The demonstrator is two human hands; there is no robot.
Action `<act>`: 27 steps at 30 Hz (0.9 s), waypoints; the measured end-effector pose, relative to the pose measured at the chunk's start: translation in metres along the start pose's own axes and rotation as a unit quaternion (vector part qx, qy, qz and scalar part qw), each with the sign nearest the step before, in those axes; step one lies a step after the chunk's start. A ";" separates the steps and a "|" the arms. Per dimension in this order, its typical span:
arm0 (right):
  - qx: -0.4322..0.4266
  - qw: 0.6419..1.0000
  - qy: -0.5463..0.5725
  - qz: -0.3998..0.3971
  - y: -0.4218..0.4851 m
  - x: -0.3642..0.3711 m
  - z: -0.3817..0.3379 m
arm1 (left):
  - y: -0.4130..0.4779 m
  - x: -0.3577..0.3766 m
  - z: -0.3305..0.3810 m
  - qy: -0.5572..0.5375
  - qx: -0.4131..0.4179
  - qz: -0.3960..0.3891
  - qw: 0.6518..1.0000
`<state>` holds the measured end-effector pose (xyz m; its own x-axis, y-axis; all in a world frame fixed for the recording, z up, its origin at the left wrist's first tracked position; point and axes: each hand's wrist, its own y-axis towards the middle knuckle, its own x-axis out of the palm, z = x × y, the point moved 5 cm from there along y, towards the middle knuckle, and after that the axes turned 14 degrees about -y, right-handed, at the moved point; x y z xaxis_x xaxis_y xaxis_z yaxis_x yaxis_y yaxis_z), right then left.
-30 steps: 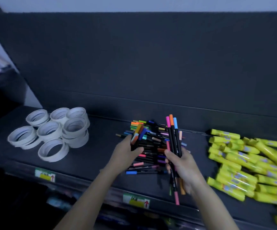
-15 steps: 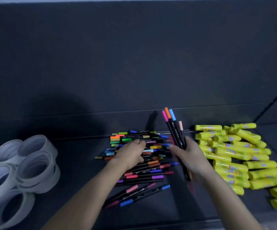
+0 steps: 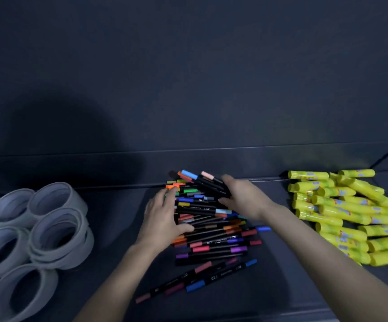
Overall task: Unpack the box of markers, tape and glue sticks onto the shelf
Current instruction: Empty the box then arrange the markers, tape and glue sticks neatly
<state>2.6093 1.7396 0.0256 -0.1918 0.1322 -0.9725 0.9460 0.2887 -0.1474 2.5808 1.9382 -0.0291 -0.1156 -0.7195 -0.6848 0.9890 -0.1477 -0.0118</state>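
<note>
Markers point(image 3: 211, 224) lie in a loose pile in the middle of the dark shelf point(image 3: 114, 212), most of them crosswise, with caps of many colours at both ends; a few at the front lie apart and slanted. The right hand point(image 3: 244, 201) is over the back of the pile and grasps a small bundle point(image 3: 202, 181) of markers, fingers curled around the black barrels, blue and pink caps pointing to the back left. The left hand point(image 3: 162, 217) is released, fingers quite straight against the left ends of the pile, thumb resting on top. White tape rolls point(image 3: 56, 219) are stacked at the left, well apart; yellow glue sticks point(image 3: 341, 210) are heaped at the right.
</note>
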 end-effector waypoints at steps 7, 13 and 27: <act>-0.114 0.985 -0.108 -0.075 0.039 0.026 -0.015 | -0.010 -0.002 -0.028 -0.092 -0.096 0.019 0.991; -0.065 0.996 -0.011 -0.057 0.024 0.032 0.011 | -0.012 0.005 -0.034 -0.137 -0.126 0.020 0.982; 0.042 0.990 0.092 0.100 0.000 0.035 0.035 | -0.018 0.016 -0.013 -0.188 -0.123 0.084 0.971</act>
<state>2.6117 1.7107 -0.0152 -0.0354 0.3520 -0.9353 0.9867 0.1606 0.0231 2.5618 1.9383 -0.0490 0.0697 -0.9227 -0.3791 0.9837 0.1266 -0.1275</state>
